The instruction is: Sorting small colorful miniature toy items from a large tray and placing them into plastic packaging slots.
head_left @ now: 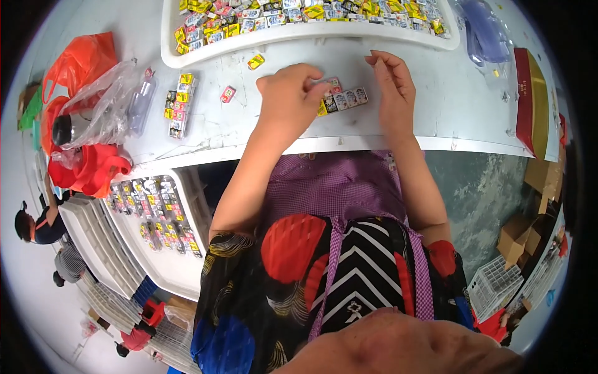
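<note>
On the white tabletop [224, 131], small printed blocks lie in a short group before me. A row of white-and-black blocks [351, 98] points to the right, with a yellow block [322, 108] at its left end. My left hand [289, 100] is curled over that left end, its thumb and fingers closed around a small pink-and-white block [334, 85] at the group's far side. Its fingertips are slightly blurred. Just right of the row, my right hand [393, 87] is raised with its fingers loosely bent and apart, holding nothing.
A white tray [311, 34] heaped with blocks stands at the back. Single yellow [255, 62] and pink [228, 94] blocks lie left of my hands, near a packed stack [180, 106]. Plastic bags [81, 62] crowd the left; a red-gold box [529, 103] stands right. Below left is another tray [177, 274].
</note>
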Demonstrator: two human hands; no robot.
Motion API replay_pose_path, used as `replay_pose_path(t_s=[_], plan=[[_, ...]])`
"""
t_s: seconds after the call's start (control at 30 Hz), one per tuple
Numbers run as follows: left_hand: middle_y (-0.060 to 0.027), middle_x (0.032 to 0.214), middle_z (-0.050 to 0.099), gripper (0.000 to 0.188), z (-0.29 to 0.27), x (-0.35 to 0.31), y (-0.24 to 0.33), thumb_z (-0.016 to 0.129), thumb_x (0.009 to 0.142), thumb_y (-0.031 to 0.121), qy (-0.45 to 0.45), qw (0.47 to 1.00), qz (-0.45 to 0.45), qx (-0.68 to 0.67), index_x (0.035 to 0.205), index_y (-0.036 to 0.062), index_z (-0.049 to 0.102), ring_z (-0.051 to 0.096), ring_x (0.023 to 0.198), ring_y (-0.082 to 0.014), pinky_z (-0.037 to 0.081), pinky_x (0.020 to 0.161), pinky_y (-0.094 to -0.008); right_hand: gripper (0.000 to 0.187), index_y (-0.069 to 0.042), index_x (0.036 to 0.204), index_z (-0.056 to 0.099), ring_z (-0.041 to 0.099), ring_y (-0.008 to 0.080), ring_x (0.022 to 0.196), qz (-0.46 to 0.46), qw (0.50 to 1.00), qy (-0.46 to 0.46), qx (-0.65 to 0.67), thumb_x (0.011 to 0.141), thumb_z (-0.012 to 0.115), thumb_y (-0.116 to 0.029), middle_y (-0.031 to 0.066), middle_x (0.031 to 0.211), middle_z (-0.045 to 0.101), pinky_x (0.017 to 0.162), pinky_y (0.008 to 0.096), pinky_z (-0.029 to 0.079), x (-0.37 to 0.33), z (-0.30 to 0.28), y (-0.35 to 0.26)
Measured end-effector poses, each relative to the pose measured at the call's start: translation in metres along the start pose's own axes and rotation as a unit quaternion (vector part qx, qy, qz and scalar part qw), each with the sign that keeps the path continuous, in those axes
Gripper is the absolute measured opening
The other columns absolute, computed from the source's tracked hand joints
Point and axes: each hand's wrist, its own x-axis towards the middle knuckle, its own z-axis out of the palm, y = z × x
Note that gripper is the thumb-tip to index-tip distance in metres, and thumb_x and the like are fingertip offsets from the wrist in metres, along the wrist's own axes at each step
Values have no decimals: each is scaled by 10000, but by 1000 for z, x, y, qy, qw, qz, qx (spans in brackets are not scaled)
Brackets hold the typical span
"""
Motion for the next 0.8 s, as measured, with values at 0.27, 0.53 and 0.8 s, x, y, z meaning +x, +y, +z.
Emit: replay_pose_path(t_s=[0.27,0.53,0.8], plan=[[-55,824,624,133,-45,35,6,690,788,108,163,981,105,4,917,83,668,578,790,-218,367,744,-345,226,-25,1147,576,515,74,985,-37,999,-18,-30,968,530,-157,16,1064,600,887,213,383,0,-2,17],[-68,827,606,169,-30,121,17,686,764,105,150,936,284,147,931,118,699,566,843,-264,425,775,-393,220,-19,1137,569,505,74,930,-63,996,-3,-59,965,536,-152,14,1045,591,853,217,398,0,1,23],[-91,926,595,167,-7,134,23,686,773,151,60,933,272,229,924,89,652,540,945,-310,426,811,-432,216,-8,1131,567,519,82,929,-61,994,-7,-94,958,538,-133,30,1034,591,845,218,408,-1,5,15]])
